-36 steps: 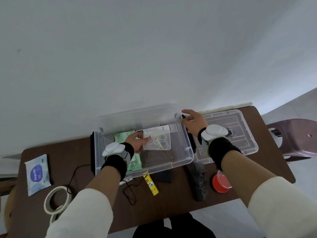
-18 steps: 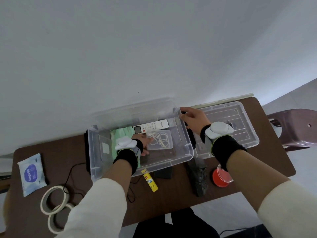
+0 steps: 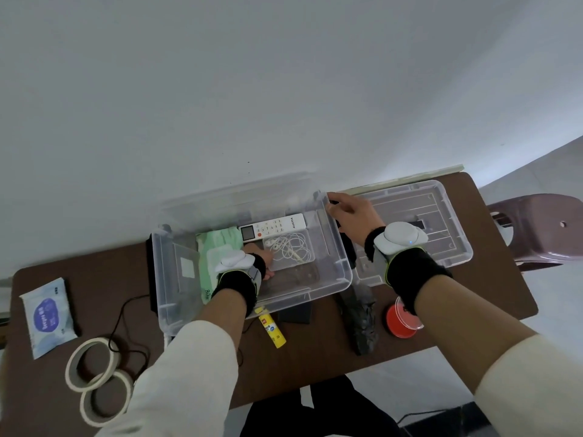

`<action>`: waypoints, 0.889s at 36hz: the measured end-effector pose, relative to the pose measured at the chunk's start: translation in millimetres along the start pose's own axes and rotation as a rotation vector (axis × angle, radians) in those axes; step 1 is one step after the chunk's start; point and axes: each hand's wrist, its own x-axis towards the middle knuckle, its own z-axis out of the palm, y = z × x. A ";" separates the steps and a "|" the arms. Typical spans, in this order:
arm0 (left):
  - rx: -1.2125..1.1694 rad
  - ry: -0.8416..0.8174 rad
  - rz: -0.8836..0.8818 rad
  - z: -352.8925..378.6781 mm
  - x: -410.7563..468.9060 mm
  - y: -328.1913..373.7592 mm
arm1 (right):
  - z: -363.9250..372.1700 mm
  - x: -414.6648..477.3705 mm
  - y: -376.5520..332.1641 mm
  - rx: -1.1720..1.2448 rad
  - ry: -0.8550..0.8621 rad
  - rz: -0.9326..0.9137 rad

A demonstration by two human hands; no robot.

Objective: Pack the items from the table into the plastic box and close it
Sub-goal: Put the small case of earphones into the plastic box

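left hand (image 3: 264, 262) in box (image 3: 315, 292) at the earphone case (image 3: 291, 251), grip hidden so can't tell; right hand (image 3: 348, 213) curls over its rim to steady it: seat case flat by the remote (image 3: 274, 228), then pull out without dragging it.

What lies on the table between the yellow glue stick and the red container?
In the head view: a flat black item and a dark crumpled bundle.

A brown plastic stool (image 3: 542, 228) stands on pale floor (image 3: 552, 285) near the white wall (image 3: 284, 89).
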 end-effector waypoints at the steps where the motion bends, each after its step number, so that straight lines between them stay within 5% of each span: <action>1: -0.007 0.000 -0.008 0.5 1.0 -1.0 | 0.3 -0.5 0.1 -0.006 0.001 0.000; 10: 0.037 0.026 -0.003 -0.6 -6.3 0.8 | 2.7 -3.1 0.7 -0.064 0.012 -0.005; 32: 0.047 0.197 0.485 -46.5 -58.2 -2.3 | 26.7 -16.9 -33.1 -0.194 0.222 -0.037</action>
